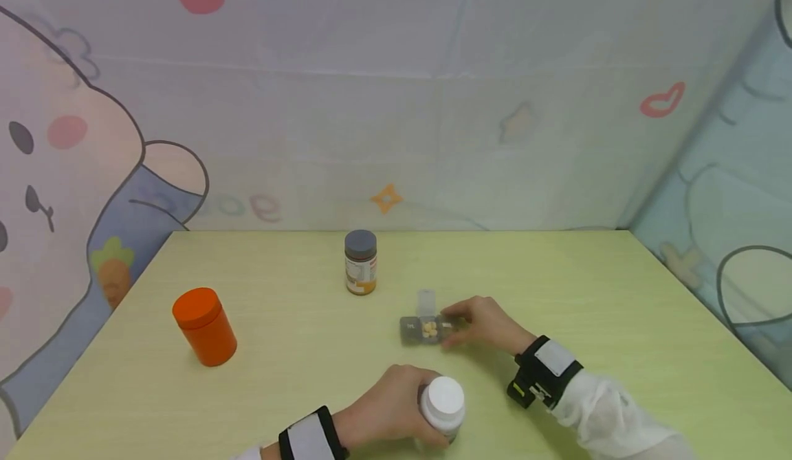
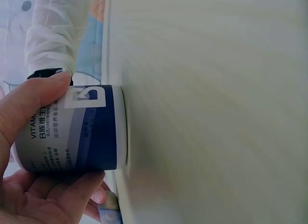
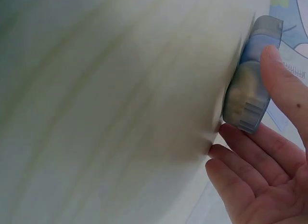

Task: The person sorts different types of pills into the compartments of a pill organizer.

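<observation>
My left hand grips a white bottle, thumb on one side and fingers on the other. In the left wrist view the vitamin bottle shows a blue and white label, and its base is at the tabletop. My right hand holds the right end of a small grey translucent pill box. The pill box's middle lid stands up, and yellow tablets lie in that compartment. In the right wrist view the thumb lies against the pill box, with fingers at its end.
An orange jar with an orange lid stands at the left of the pale yellow table. Farther back is a brown bottle with a dark grey cap. A printed curtain hangs behind the table's far edge.
</observation>
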